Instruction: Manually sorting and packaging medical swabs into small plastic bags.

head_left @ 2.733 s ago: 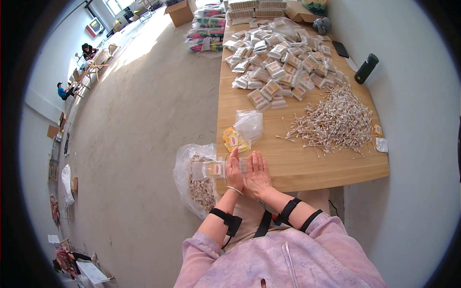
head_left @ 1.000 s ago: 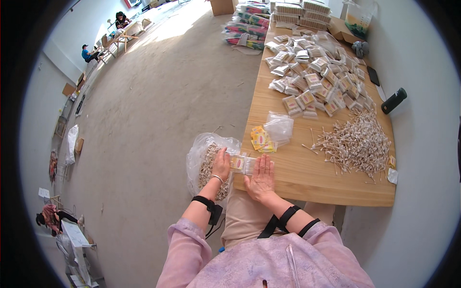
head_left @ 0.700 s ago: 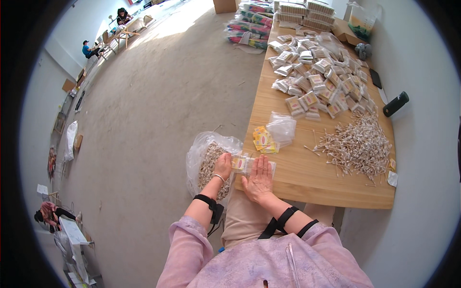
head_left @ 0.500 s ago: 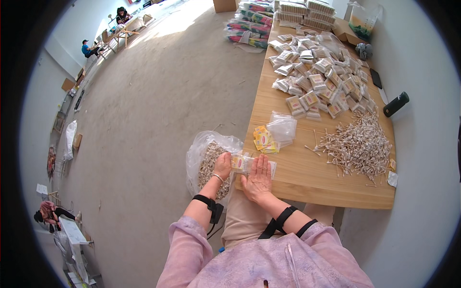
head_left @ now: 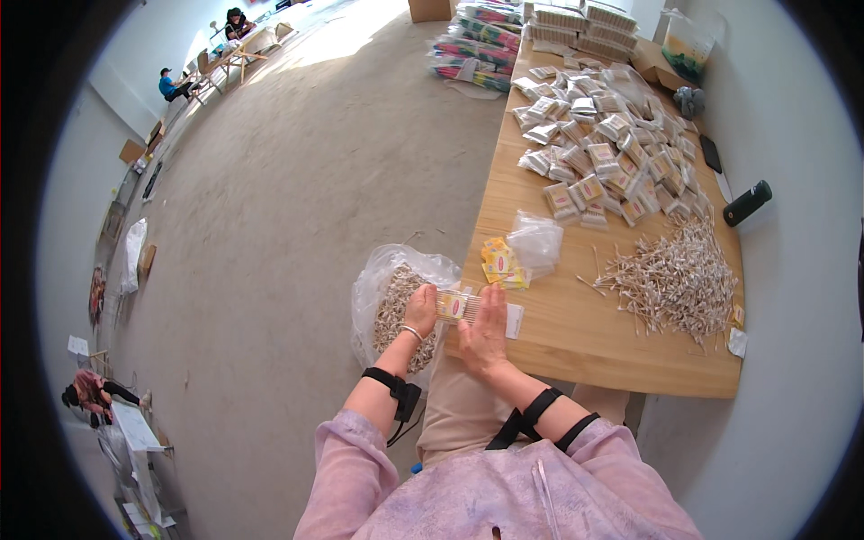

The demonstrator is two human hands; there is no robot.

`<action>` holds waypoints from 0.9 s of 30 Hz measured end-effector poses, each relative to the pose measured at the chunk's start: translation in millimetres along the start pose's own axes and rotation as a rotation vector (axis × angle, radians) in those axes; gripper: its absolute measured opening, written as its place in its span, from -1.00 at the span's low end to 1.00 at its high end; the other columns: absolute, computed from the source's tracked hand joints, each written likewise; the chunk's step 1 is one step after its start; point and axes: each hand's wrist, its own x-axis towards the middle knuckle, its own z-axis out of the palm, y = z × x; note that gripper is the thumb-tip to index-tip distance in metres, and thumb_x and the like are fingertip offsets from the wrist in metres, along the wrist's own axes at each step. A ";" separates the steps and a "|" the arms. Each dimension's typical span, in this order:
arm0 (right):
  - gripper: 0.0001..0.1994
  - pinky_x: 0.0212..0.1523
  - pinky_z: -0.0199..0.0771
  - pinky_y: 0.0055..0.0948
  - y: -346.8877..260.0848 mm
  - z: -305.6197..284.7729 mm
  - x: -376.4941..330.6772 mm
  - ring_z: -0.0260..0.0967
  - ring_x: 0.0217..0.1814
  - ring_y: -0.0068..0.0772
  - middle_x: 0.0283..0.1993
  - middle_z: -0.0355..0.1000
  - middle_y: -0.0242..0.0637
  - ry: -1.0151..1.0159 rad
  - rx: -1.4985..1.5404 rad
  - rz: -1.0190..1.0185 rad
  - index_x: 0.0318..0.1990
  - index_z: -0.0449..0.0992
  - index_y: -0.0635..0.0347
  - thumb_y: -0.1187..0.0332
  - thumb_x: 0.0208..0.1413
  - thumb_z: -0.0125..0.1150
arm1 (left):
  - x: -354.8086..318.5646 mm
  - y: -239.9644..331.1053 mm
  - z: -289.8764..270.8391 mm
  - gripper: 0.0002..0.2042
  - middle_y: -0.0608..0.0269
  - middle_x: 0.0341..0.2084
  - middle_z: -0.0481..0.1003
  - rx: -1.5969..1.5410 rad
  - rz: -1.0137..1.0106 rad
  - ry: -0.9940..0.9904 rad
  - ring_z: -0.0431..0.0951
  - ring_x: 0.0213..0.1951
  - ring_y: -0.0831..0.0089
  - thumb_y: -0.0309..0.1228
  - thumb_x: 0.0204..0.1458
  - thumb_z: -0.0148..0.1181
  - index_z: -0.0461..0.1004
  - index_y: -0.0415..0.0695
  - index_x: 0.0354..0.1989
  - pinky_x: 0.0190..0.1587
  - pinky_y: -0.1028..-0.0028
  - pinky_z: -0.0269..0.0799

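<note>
My left hand (head_left: 421,309) grips the left end of a small clear packet of cotton swabs (head_left: 453,307), which has a yellow and red label inside. Against the packet's right end lies my right hand (head_left: 487,331), its fingers straight and turned partly on edge. A white slip (head_left: 514,320) lies on the table just right of those fingers. Beyond the packet are yellow printed cards (head_left: 499,263) and clear empty bags (head_left: 535,243). Loose cotton swabs (head_left: 675,279) form a heap to the right. Below my left hand, a large clear plastic bag (head_left: 367,286) holds many more swabs.
Filled swab packets (head_left: 603,157) cover the far part of the wooden table (head_left: 621,360), with stacked packs (head_left: 585,27) behind. A black bottle (head_left: 747,203) and a phone (head_left: 710,153) are by the right wall. Other people sit far off at left.
My right hand has tilted from lying flat over the packet to resting partly on edge at its right end. More of the packet's label shows. My left hand keeps its grip.
</note>
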 end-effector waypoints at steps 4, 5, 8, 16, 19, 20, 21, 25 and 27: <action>-0.33 0.42 -0.41 -0.15 8.7 -3.0 12.1 -0.43 0.48 0.10 0.41 -0.29 0.17 0.164 0.240 0.029 0.30 -0.15 0.46 0.36 0.05 -0.13 | 1.1 2.2 -2.3 -0.53 0.06 -0.20 0.49 -0.350 0.039 0.038 0.47 -0.11 0.31 -0.07 0.27 -0.27 0.40 -0.24 -0.04 -0.02 0.40 0.34; -0.33 0.43 -0.40 -0.19 9.1 -1.8 12.9 -0.40 0.48 0.08 0.40 -0.25 0.16 0.170 0.307 0.032 0.30 -0.13 0.46 0.37 0.03 -0.15 | -0.4 3.2 -3.4 -0.48 0.09 -0.09 0.45 -0.535 -0.074 -0.042 0.42 -0.01 0.35 -0.02 0.27 -0.32 0.30 -0.25 0.08 0.06 0.43 0.29; -0.34 0.43 -0.37 -0.24 -2.3 4.7 17.5 -0.35 0.48 0.04 0.39 -0.20 0.14 0.160 0.450 0.046 0.29 -0.09 0.46 0.39 0.00 -0.17 | -1.7 -0.4 -8.3 -0.40 0.10 0.02 0.40 -0.729 -0.171 -0.145 0.36 0.08 0.37 0.05 0.25 -0.40 0.18 -0.21 0.22 0.15 0.42 0.25; -0.37 0.42 -0.36 -0.29 -12.7 15.9 23.2 -0.33 0.49 -0.04 0.40 -0.17 0.09 0.139 0.611 0.051 0.29 -0.07 0.44 0.36 0.05 -0.19 | -10.1 8.5 -9.8 -0.36 0.08 0.08 0.37 -0.728 -0.096 -0.231 0.35 0.11 0.34 0.10 0.23 -0.48 0.16 -0.17 0.25 0.17 0.39 0.24; -0.38 0.42 -0.37 -0.31 -17.5 21.4 25.3 -0.34 0.49 -0.06 0.40 -0.17 0.08 0.129 0.672 0.072 0.30 -0.07 0.45 0.34 0.08 -0.19 | -12.7 14.7 -11.1 -0.35 0.09 0.08 0.36 -0.716 -0.097 -0.238 0.34 0.11 0.35 0.11 0.23 -0.48 0.15 -0.16 0.25 0.18 0.39 0.23; -0.38 0.41 -0.37 -0.31 -19.7 23.6 26.0 -0.34 0.49 -0.06 0.41 -0.18 0.08 0.137 0.676 0.069 0.30 -0.07 0.45 0.34 0.09 -0.19 | -13.0 16.6 -10.8 -0.34 0.08 0.08 0.36 -0.739 -0.107 -0.239 0.35 0.11 0.36 0.12 0.22 -0.46 0.15 -0.17 0.25 0.18 0.41 0.23; -0.38 0.41 -0.37 -0.31 -20.3 26.5 26.0 -0.35 0.49 -0.06 0.41 -0.19 0.08 0.146 0.679 0.067 0.30 -0.07 0.46 0.33 0.10 -0.19 | -13.5 17.3 -10.2 -0.34 0.07 0.08 0.37 -0.761 -0.118 -0.240 0.35 0.11 0.38 0.13 0.22 -0.45 0.15 -0.18 0.25 0.18 0.43 0.22; -0.38 0.41 -0.37 -0.29 -23.5 34.2 26.8 -0.35 0.49 -0.05 0.41 -0.19 0.08 0.158 0.662 0.038 0.30 -0.07 0.45 0.31 0.10 -0.18 | -15.1 17.6 -11.5 -0.34 0.06 0.08 0.37 -0.724 -0.098 -0.231 0.36 0.10 0.38 0.12 0.22 -0.45 0.13 -0.18 0.26 0.17 0.43 0.24; -0.37 0.42 -0.37 -0.23 -25.8 33.8 24.3 -0.38 0.49 0.02 0.41 -0.22 0.08 0.120 0.686 0.011 0.29 -0.06 0.44 0.30 0.07 -0.14 | -16.2 17.2 -12.3 -0.34 0.09 0.08 0.36 -0.712 -0.098 -0.246 0.33 0.12 0.36 0.13 0.22 -0.46 0.14 -0.15 0.26 0.18 0.41 0.22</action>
